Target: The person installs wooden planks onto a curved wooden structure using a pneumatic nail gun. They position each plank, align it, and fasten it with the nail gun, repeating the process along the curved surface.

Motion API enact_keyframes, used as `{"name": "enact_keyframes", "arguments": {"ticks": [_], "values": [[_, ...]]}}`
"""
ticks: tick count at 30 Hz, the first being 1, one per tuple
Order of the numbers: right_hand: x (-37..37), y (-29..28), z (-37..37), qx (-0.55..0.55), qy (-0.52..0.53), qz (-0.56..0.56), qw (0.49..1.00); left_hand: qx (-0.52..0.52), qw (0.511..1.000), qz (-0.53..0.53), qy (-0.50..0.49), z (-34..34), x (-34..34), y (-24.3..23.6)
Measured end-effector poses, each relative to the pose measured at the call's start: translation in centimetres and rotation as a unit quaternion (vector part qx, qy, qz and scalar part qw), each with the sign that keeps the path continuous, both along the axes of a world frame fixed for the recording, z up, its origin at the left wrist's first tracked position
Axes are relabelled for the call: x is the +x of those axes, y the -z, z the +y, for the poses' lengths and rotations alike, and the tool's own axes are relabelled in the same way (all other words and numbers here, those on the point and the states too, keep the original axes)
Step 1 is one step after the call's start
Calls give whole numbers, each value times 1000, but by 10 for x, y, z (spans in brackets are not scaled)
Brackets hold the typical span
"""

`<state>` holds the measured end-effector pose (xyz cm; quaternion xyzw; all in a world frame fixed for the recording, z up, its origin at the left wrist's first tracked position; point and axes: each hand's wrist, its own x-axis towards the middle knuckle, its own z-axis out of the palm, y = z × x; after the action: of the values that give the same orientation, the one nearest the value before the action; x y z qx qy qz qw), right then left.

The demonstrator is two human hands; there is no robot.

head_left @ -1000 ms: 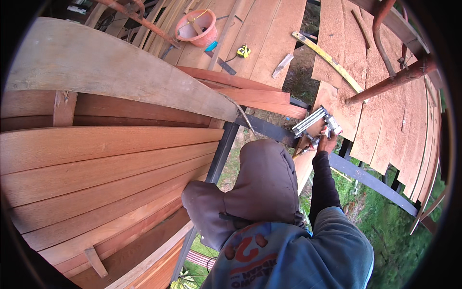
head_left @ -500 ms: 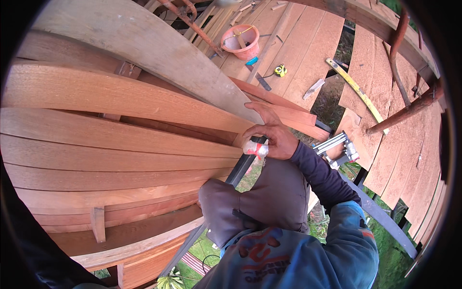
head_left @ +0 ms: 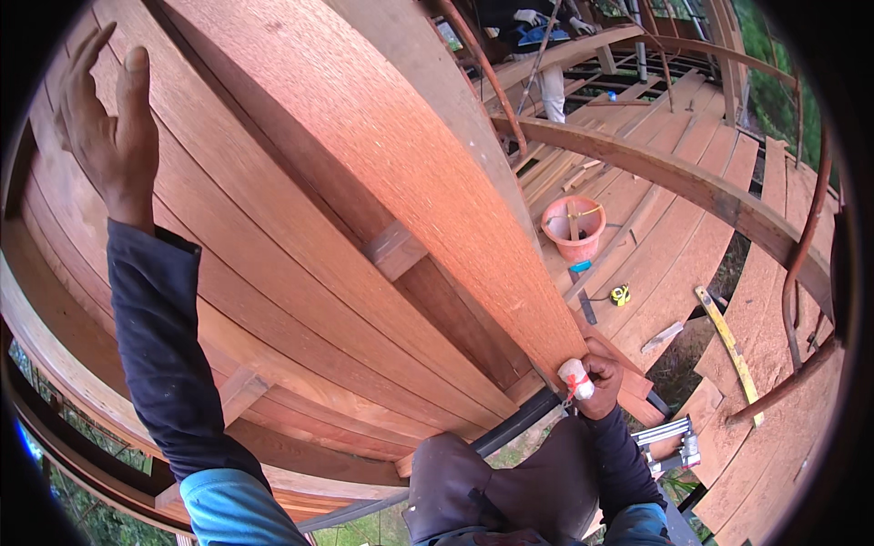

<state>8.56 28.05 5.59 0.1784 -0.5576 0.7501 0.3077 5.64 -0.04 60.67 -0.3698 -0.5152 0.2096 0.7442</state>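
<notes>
My left hand (head_left: pixel 105 136) is raised at the upper left over long reddish wooden planks (head_left: pixel 264 300), its fingers apart and empty; whether it touches them I cannot tell. My right hand (head_left: pixel 596 391) is curled at the lower end of a wide plank (head_left: pixel 428 227), with white wrapping (head_left: pixel 574 378) and red ties at its fingers, partly hiding its grip. A black beam (head_left: pixel 528 411) runs below the plank ends beside my knees. A silver nail gun (head_left: pixel 672 444) lies just right of my right arm.
At right, a plank deck (head_left: pixel 683 218) with gaps holds a pink bucket (head_left: pixel 583 237), tape measure (head_left: pixel 620 295) and yellow level (head_left: pixel 715 318). A curved beam (head_left: pixel 710 191) and rusty pipes (head_left: pixel 806 255) cross it. A co-worker's gloved hand (head_left: pixel 528 16) and legs show at the top.
My right hand has left the nail gun and moved to the plank's end. My left arm has come up into view, and the view has swung toward the planks and the co-worker.
</notes>
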Motion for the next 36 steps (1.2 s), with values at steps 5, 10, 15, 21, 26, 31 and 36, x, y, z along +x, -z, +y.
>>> {"name": "enact_keyframes", "arguments": {"ticks": [5, 10, 15, 21, 26, 31, 36], "values": [[1, -5, 38, -86, -69, -23, 994, 147, 975, -27, -165, -95, 20, 106], [27, -21, 76, -72, 19, -58, 996, 218, 944, -70, -238, -146, 56, 146], [64, -15, 122, -52, 175, -98, 978, 260, 940, -90, -202, -155, 50, 166], [84, 1, 145, -23, 237, -143, 961, 419, 889, -184, -17, -157, 44, 189], [101, 26, 149, -7, 244, -215, 946, 526, 811, -250, 50, -180, 49, 191], [127, 32, 152, -88, 199, -258, 941, 560, 753, -329, 101, -176, 51, 187], [129, 58, 173, 71, 195, -305, 929, 569, 746, -328, 109, -169, 46, 188]]}}
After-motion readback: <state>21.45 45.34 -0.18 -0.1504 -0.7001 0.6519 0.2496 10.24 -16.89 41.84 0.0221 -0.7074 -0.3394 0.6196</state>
